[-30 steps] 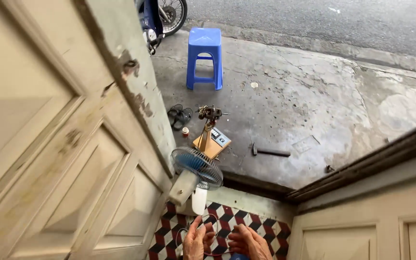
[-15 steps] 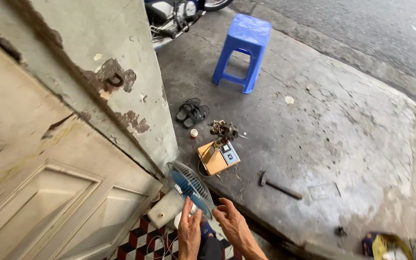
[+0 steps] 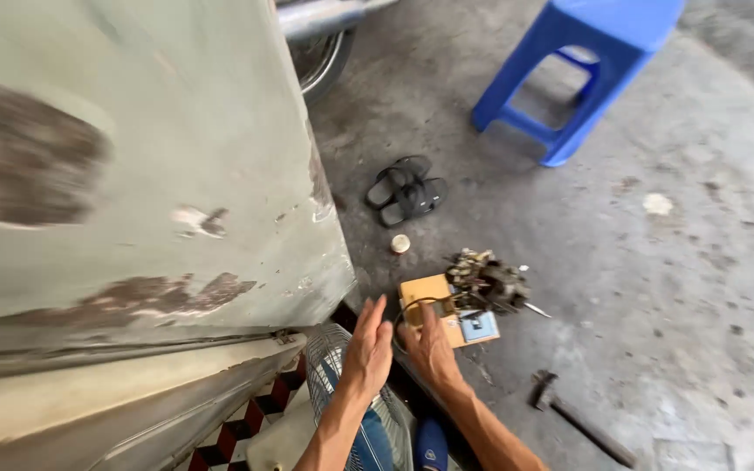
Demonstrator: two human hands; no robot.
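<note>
My left hand (image 3: 368, 349) is stretched forward with its fingers apart, above the wire grille of a small blue fan (image 3: 329, 362) that stands by the door. My right hand (image 3: 429, 349) reaches beside it with fingers spread, over the near edge of a yellow cardboard box (image 3: 434, 301) lying on the concrete. Neither hand holds anything. A dark lump of metal parts and wires (image 3: 486, 279) rests against the box's far side.
A weathered pale door (image 3: 133, 201) fills the left. On the concrete are black sandals (image 3: 405, 190), a small round cap (image 3: 400, 243), a hammer (image 3: 578, 419) and a blue plastic stool (image 3: 582, 70). A motorbike wheel (image 3: 320, 52) sits at the top.
The camera has moved forward and down toward the box. Both hands have risen from low over the fan and now reach out toward the box.
</note>
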